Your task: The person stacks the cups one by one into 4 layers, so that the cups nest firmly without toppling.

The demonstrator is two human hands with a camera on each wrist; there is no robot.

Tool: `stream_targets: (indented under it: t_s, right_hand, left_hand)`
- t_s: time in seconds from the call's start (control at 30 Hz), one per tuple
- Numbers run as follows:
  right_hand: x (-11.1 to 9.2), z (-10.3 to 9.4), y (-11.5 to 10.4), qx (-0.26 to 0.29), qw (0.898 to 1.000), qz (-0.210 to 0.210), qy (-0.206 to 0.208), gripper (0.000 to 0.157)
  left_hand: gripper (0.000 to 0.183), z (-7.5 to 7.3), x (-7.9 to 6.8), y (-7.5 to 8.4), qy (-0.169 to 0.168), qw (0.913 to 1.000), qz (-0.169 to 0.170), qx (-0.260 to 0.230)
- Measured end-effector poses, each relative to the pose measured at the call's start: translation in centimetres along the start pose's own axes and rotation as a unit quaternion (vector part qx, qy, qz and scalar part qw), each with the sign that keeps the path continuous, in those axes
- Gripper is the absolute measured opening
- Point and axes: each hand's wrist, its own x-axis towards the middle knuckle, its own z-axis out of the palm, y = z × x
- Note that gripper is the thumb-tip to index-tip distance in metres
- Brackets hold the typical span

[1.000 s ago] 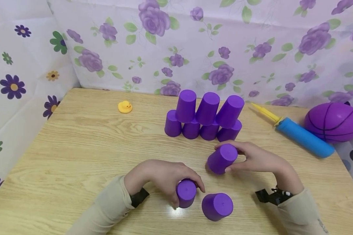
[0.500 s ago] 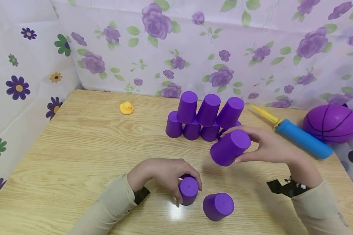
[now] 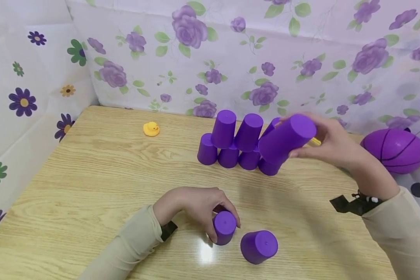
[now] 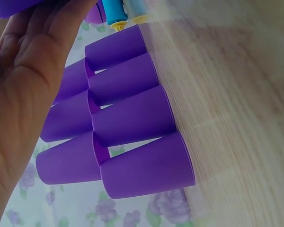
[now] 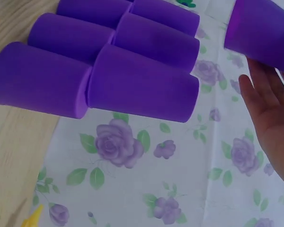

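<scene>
In the head view, my right hand [image 3: 343, 146] grips a purple cup [image 3: 285, 136], bottom up and tilted, raised off the table. It overlaps the right end of a two-tier cup stack, hiding part of the cups there. The right wrist view has this held cup [image 5: 265, 35] apart from the stack, higher than its upper row. Several upside-down cups form the stack's lower row [image 3: 207, 149]; the upper row [image 3: 249, 132] has three. Nearer the front, my left hand [image 3: 201, 208] curls round another upside-down cup [image 3: 224, 228]. Right of that stands a loose purple cup [image 3: 259, 247].
A yellow rubber duck [image 3: 151, 128] sits at the back left of the wooden table [image 3: 101, 175]. A purple ball [image 3: 393, 151] lies at the back right. Beside it, my right arm mostly hides a blue and yellow hand pump [image 4: 114, 12]. Flowered cloth [image 3: 133, 77] hangs behind.
My right hand has lifted its cup from the table, up and back to the right end of the stack. The left hand stays round its cup, almost still.
</scene>
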Motion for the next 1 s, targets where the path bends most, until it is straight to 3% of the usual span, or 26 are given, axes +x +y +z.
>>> stream_targets:
  t_s: [0.13, 0.27, 0.43, 0.57, 0.73, 0.83, 1.0]
  right_hand:
    - [0.9, -0.1, 0.1, 0.044, 0.997, -0.003, 0.067, 0.06]
    - [1.6, -0.3, 0.2, -0.011, 0.994, 0.025, 0.107, 0.057]
    - [2.6, -0.6, 0.6, -0.088, 0.985, 0.092, 0.113, 0.054]
    - [3.2, -1.1, 1.0, -0.064, 0.979, 0.149, 0.124, 0.051]
    - [4.1, -1.6, 1.4, -0.035, 0.967, 0.21, 0.138, 0.052]
    - [4.7, -1.6, 1.7, -0.038, 0.964, 0.226, 0.136, 0.054]
    - [5.6, -1.1, 2.4, -0.045, 0.967, 0.219, 0.122, 0.056]
  left_hand:
    - [0.053, 0.1, 0.0, 0.0, 0.006, 1.0, 0.003, 0.004]
    - [0.053, 0.1, 0.0, 0.0, 0.021, 0.9995, 0.005, 0.022]
    - [0.052, 0.1, 0.1, 0.0, 0.027, 0.9983, 0.012, 0.049]
    - [0.052, 0.1, 0.2, 0.1, 0.033, 0.9969, 0.025, 0.067]
    - [0.05, -0.1, 0.0, 0.1, 0.042, 0.9973, 0.022, 0.056]
    - [0.049, -0.1, 0.0, 0.1, 0.044, 0.9977, 0.02, 0.049]
    - [0.048, -0.1, -0.1, 0.0, 0.044, 0.9972, 0.023, 0.055]
